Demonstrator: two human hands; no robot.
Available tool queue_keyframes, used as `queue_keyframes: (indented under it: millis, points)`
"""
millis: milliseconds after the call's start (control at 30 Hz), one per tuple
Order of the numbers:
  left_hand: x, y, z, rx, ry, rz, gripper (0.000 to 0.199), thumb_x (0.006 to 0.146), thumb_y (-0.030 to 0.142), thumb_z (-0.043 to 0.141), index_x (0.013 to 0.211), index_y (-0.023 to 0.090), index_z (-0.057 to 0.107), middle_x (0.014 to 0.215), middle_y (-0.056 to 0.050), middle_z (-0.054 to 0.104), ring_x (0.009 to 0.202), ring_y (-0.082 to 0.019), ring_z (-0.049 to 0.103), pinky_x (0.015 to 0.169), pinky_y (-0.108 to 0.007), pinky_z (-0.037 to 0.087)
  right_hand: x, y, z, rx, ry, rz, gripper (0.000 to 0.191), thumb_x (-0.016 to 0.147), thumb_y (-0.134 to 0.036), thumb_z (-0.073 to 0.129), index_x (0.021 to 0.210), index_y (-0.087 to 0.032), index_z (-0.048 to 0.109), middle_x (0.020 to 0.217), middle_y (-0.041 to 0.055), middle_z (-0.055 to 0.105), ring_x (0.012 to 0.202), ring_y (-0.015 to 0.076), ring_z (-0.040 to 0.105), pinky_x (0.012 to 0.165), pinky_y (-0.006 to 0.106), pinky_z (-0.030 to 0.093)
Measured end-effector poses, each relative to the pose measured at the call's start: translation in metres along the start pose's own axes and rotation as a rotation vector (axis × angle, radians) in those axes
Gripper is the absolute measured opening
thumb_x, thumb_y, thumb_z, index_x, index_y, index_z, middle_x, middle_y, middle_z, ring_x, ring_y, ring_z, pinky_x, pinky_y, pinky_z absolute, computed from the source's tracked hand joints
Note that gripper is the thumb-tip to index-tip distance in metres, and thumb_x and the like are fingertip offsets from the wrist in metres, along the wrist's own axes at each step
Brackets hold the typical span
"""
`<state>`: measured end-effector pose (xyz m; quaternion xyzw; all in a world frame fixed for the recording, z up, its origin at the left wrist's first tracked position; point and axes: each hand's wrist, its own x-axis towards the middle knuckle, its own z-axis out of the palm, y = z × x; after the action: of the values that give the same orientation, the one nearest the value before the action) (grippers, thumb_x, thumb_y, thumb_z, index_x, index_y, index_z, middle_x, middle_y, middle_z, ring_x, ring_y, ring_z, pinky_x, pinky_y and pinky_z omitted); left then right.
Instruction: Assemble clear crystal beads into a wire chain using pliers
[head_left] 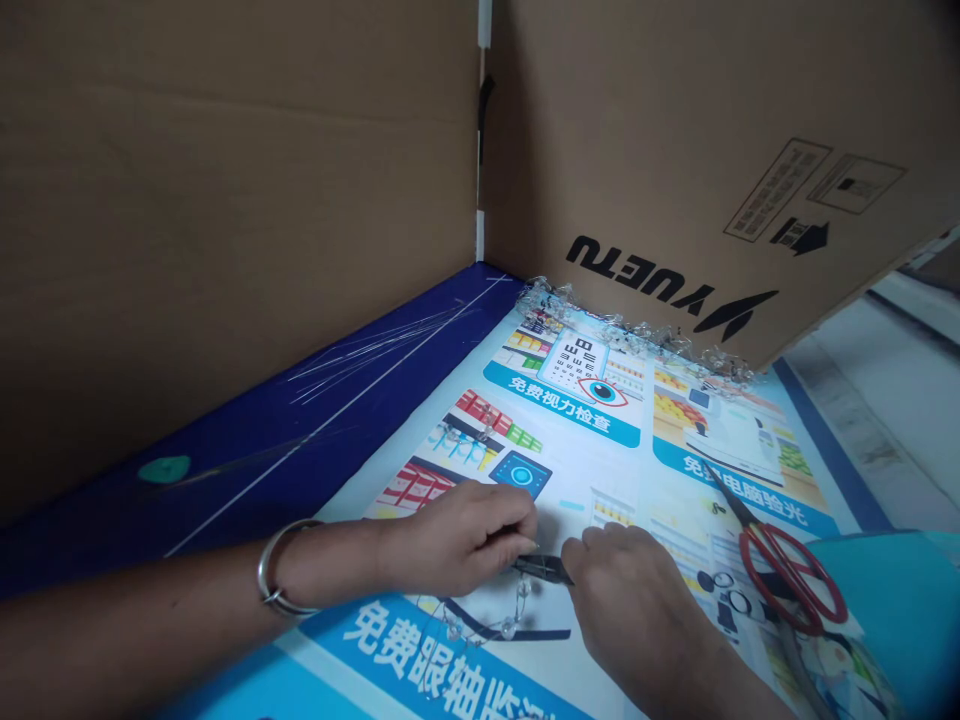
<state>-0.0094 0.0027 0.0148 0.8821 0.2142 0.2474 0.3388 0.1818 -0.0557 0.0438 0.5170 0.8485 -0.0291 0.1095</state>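
Note:
My left hand [469, 535], with a silver bangle on its wrist, pinches one end of a strand of clear beads [508, 627] at the centre. The strand hangs in a loop over the printed poster. From the right, my right hand [637, 600] is closed around the handles of dark pliers [546, 569]. The jaws of the pliers point left and meet the strand beside my left fingertips. What exactly lies between the jaws is too small to tell.
Red-handled scissors [793, 580] lie at the right. Many clear beaded strands [652, 343] line the poster's far edge. Thin wires [367, 350] and a green piece [164, 469] rest on blue cloth [300, 430]. Cardboard walls [247, 180] stand behind.

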Motion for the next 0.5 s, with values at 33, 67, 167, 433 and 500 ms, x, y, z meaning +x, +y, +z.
queue_keyframes:
  millis: [33, 67, 167, 433, 500]
  points:
    - [-0.0001, 0.0, 0.0001, 0.0, 0.001, 0.0, 0.013, 0.085, 0.021, 0.04, 0.076, 0.016, 0.047, 0.064, 0.002, 0.049, 0.058, -0.008, 0.042, 0.055, -0.02, 0.033, 0.0002, -0.0002, 0.0, 0.003, 0.0, 0.002, 0.014, 0.072, -0.008, 0.044, 0.07, -0.018, 0.054, 0.066, 0.0031, 0.056, 0.062, 0.0146, 0.047, 0.058, 0.028, 0.022]
    - [-0.0003, 0.0, 0.0002, 0.0, 0.002, -0.002, 0.013, 0.085, 0.021, 0.04, 0.076, 0.016, 0.047, 0.064, 0.002, 0.049, 0.058, -0.008, 0.042, 0.055, -0.02, 0.033, 0.0005, -0.0004, -0.0001, 0.006, -0.004, 0.004, 0.014, 0.071, -0.007, 0.044, 0.07, -0.017, 0.054, 0.067, 0.0033, 0.056, 0.062, 0.0143, 0.047, 0.058, 0.028, 0.022]
    - [-0.0006, 0.0002, 0.0007, -0.001, 0.009, -0.009, 0.012, 0.085, 0.021, 0.04, 0.076, 0.016, 0.047, 0.063, 0.002, 0.049, 0.057, -0.008, 0.042, 0.055, -0.019, 0.033, 0.0011, -0.0012, -0.0012, 0.009, -0.031, 0.015, 0.014, 0.069, -0.007, 0.045, 0.07, -0.016, 0.054, 0.067, 0.0039, 0.057, 0.06, 0.0134, 0.047, 0.057, 0.027, 0.021]
    - [-0.0003, 0.001, 0.0005, 0.003, 0.023, -0.01, 0.013, 0.085, 0.021, 0.039, 0.075, 0.016, 0.046, 0.063, 0.002, 0.049, 0.057, -0.008, 0.042, 0.054, -0.019, 0.033, 0.0013, -0.0038, -0.0063, 0.014, -0.098, 0.038, 0.017, 0.068, -0.004, 0.044, 0.072, -0.016, 0.055, 0.069, 0.0047, 0.059, 0.062, 0.0145, 0.05, 0.056, 0.027, 0.022]
    - [-0.0002, 0.0011, 0.0003, -0.001, 0.021, -0.012, 0.012, 0.085, 0.021, 0.04, 0.075, 0.016, 0.046, 0.063, 0.002, 0.049, 0.057, -0.008, 0.042, 0.054, -0.019, 0.033, 0.0017, -0.0045, -0.008, 0.003, -0.12, 0.048, 0.019, 0.068, -0.004, 0.043, 0.073, -0.017, 0.056, 0.07, 0.0051, 0.059, 0.063, 0.0158, 0.051, 0.055, 0.027, 0.023]
